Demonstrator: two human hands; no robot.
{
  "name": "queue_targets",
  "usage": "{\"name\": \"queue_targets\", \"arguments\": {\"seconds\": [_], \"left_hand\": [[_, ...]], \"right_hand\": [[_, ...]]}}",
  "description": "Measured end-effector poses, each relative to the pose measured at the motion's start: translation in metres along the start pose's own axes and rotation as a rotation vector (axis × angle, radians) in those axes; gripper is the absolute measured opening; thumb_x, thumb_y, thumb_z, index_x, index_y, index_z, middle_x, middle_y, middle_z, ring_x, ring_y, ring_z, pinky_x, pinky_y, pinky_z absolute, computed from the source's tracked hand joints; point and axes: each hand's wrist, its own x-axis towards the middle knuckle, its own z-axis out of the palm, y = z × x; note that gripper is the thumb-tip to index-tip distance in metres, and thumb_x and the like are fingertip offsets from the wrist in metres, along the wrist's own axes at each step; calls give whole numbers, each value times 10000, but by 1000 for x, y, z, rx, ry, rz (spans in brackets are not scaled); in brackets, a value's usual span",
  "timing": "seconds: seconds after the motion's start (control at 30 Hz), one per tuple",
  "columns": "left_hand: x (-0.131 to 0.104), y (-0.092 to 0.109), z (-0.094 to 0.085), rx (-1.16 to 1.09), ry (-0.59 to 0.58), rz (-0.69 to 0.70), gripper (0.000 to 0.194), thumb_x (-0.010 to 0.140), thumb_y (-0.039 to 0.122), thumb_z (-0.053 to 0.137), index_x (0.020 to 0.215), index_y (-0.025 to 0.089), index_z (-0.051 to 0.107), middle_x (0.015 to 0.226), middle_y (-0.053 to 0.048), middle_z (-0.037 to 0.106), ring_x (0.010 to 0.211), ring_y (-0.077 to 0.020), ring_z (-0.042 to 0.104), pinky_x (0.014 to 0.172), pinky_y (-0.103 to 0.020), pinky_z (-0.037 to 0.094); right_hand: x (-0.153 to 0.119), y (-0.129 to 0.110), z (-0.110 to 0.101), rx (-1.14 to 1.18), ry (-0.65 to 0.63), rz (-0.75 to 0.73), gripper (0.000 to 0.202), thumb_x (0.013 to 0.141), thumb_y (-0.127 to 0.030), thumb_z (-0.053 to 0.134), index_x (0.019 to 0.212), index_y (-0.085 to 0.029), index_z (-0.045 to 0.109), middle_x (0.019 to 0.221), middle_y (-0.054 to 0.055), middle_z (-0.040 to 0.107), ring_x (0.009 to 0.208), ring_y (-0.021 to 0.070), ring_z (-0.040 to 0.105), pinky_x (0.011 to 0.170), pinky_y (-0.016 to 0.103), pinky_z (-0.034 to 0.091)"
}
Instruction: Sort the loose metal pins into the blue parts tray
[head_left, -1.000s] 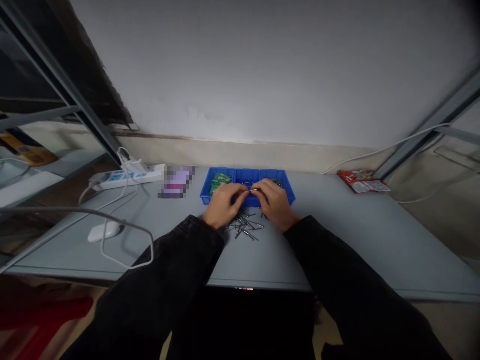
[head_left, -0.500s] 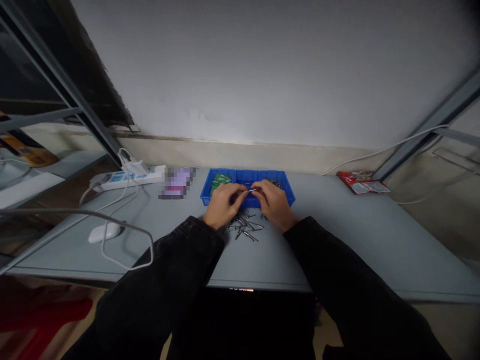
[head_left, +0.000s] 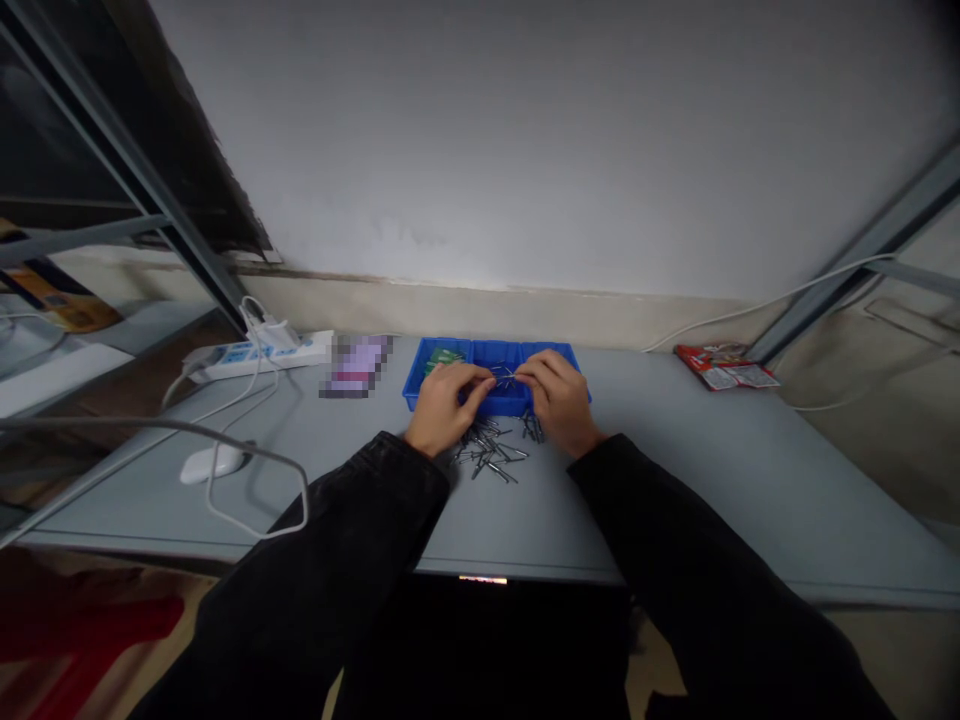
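Both hands, left hand [head_left: 442, 405] & right hand [head_left: 559, 400], pinched one thin pin [head_left: 504, 377] over blue tray [head_left: 491, 352]; loose grip could've dropped it into wrong compartment.

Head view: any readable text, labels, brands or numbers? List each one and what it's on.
No text can be read.
Red packet at the table's far right: printed, but too small and blurred.
Power strip: blue markings, illegible.
Purple item beside the blue tray: pixelated, unreadable.
Green packets in the tray's left compartment: print too small.
Yellow box on the left shelf: blurred.
Small metal parts by the hands: no markings visible.
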Motion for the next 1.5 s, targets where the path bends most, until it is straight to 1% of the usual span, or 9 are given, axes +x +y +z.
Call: {"name": "queue_targets", "arguments": {"seconds": [0.2,0.27,0.37,0.47,0.57,0.77,1.0,1.37,1.5], "left_hand": [[-1,0,-4,-79,3,-66,197,980,322,582,969,169,705,787,-26,712,647,-137,607,670,-283,487],[-3,2,-3,-71,-72,-39,210,983,333,576,980,177,717,696,-4,683,583,-126,587,641,-270,475],[-7,6,0,-50,-260,22,221,984,340,574,999,192,736,603,19,636,524,-119,564,605,-255,454],[-9,11,7,-27,-429,57,217,978,336,581,1031,206,747,607,18,637,517,-122,571,592,-253,450],[-7,14,14,29,-511,84,222,973,338,584,1082,226,742,679,-11,674,582,-153,621,633,-274,481],[-4,23,23,248,-561,45,257,962,339,571,1130,209,716,798,-96,709,716,-253,689,724,-375,533],[-8,23,28,322,-577,-2,230,949,313,565,1083,209,720,826,-128,703,759,-297,695,727,-406,521],[-9,21,28,360,-592,-5,235,959,308,551,1121,238,706,832,-105,707,746,-272,684,704,-379,500],[-10,19,30,322,-559,-10,200,960,290,546,1041,221,716,788,-100,693,704,-259,677,683,-371,496]], "right_hand": [[1,2,-2,-23,150,58,173,1016,-218,527,929,-211,676,930,62,643,929,239,574,866,418,477],[1,5,-1,-61,142,85,130,1005,-228,548,996,-210,676,970,68,653,954,252,563,888,433,463],[1,8,2,-107,86,113,159,991,-230,556,1108,-210,661,1004,73,662,965,265,550,904,451,441],[-1,8,5,-117,74,125,134,990,-222,544,1053,-212,662,1000,66,667,965,262,547,911,446,422],[-2,5,7,-127,58,114,119,995,-223,541,961,-212,655,972,51,671,949,252,546,897,426,411],[-3,3,10,-129,38,96,131,998,-225,537,937,-209,651,949,47,668,922,242,546,872,409,405],[-3,3,10,-137,33,94,121,991,-222,548,931,-214,653,936,45,667,926,247,551,866,413,408],[-3,3,10,-129,14,91,138,989,-225,542,916,-212,659,925,42,657,919,237,549,854,401,401],[-3,3,10,-136,11,90,131,986,-223,550,915,-212,660,920,42,658,926,242,549,856,400,399]]}}
